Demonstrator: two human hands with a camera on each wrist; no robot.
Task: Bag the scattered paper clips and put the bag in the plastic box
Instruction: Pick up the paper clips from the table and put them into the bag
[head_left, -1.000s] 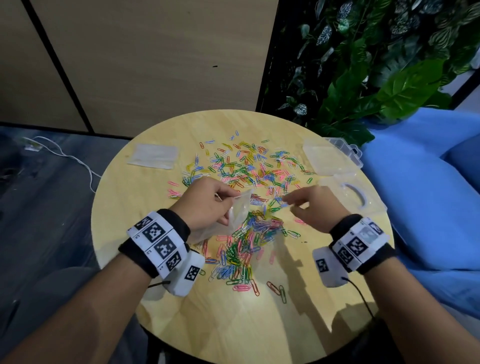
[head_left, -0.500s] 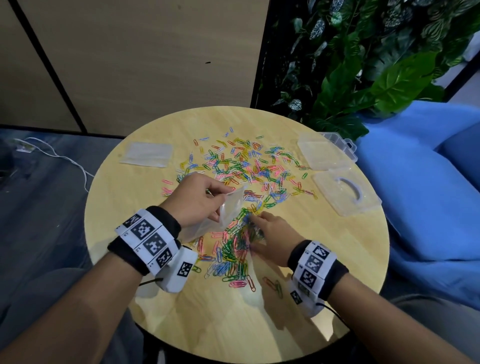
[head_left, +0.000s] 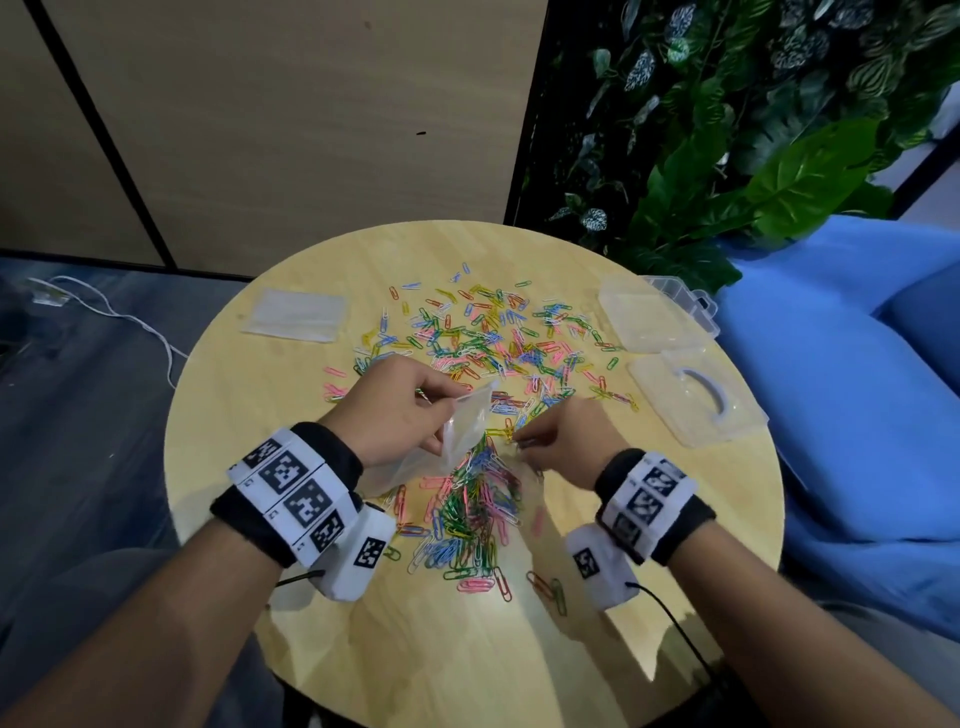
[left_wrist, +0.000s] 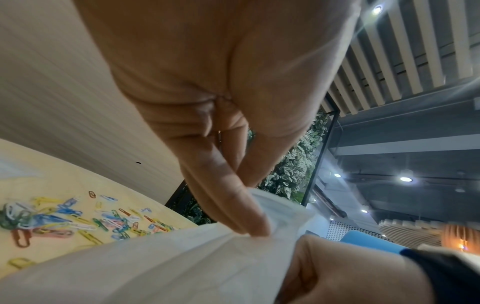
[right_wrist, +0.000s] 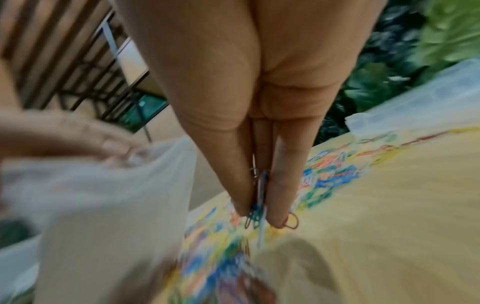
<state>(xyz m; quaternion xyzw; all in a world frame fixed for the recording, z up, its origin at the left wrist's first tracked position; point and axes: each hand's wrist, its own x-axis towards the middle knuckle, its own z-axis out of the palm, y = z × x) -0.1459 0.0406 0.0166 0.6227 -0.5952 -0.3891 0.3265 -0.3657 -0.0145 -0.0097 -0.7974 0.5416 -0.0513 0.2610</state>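
Observation:
Coloured paper clips (head_left: 483, 343) lie scattered across the round wooden table (head_left: 311, 597), with a denser heap (head_left: 472, 514) near me. My left hand (head_left: 400, 410) pinches the rim of a small clear plastic bag (head_left: 462, 431) and holds it tilted above the heap; thumb and finger (left_wrist: 233, 205) press on the bag (left_wrist: 155, 267). My right hand (head_left: 550, 441), just right of the bag's mouth, pinches a small bunch of clips (right_wrist: 258, 205) between its fingertips (right_wrist: 280, 201), close to the bag (right_wrist: 103, 205). The clear plastic box (head_left: 649, 317) stands open at the table's right.
The box's lid (head_left: 691, 400) with a handle lies flat beside it near the right edge. A spare clear bag (head_left: 296, 314) lies at the back left. A blue seat (head_left: 841, 415) and leafy plants (head_left: 727, 156) border the table on the right.
My right hand came in from the right-hand scatter down onto the near heap, then rose a little toward the bag's mouth with clips pinched. The left hand has kept the bag in place.

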